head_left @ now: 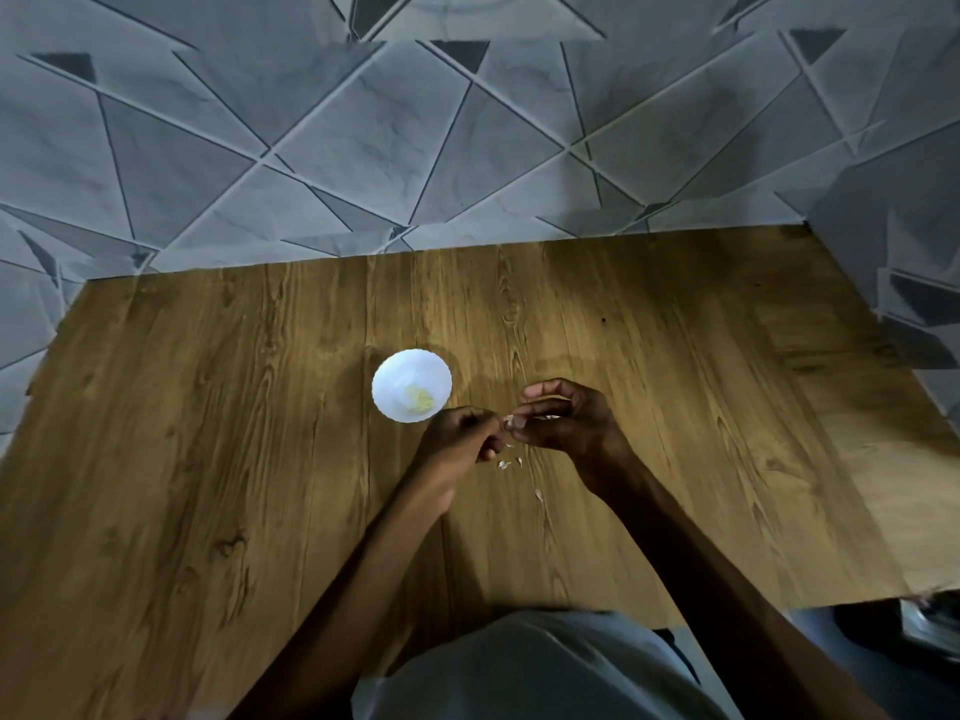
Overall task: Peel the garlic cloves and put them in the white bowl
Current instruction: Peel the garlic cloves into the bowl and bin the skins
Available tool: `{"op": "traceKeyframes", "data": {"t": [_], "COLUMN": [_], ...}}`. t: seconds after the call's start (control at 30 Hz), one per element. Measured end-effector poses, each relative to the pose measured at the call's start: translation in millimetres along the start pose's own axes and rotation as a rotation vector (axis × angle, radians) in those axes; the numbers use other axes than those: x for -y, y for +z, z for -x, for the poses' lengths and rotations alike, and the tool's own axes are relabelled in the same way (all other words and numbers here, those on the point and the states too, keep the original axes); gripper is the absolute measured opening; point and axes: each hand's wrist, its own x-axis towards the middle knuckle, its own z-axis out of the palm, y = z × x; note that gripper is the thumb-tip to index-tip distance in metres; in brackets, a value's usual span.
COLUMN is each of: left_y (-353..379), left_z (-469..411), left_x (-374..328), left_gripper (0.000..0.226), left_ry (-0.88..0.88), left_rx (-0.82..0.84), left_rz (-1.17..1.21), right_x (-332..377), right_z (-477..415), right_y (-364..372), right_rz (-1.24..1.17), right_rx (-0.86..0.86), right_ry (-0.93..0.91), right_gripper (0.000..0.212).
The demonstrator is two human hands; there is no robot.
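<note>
Pinching one garlic clove (509, 420) between curled fingertips of left hand (457, 433) and right hand (569, 420), at four o'clock of the white bowl (397, 370) with peeled garlic (420, 400) inside, peel scraps (506, 463) on the table (260, 407) beneath.

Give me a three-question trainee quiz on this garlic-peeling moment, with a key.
1. True or false: the white bowl already holds something pale yellow.
2. The peel scraps lie: A) in the bowl, B) on the table by the hands, C) on the person's lap.
3. Fill in: the left hand and right hand together pinch a small pale ____.
Key: 1 true; 2 B; 3 garlic clove.
</note>
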Motion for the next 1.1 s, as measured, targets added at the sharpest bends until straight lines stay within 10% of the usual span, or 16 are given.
{"op": "traceKeyframes", "data": {"t": [0.63,1.1], "left_y": [7,15], "left_z": [-20,-17], "left_x": [35,28], "left_gripper": [0.013,0.013], "left_ry": [0.328,0.14], "left_rx": [-0.07,0.005], "left_rz": [-0.734,-0.166], "right_x": [-29,-26], "right_z": [-2,-4], "right_y": [-22,-11], "right_rz": [-0.015,0.271], "right_rx": [-0.015,-0.146], "right_ry": [0.028,-0.009], "right_gripper": [0.037,0.027]}}
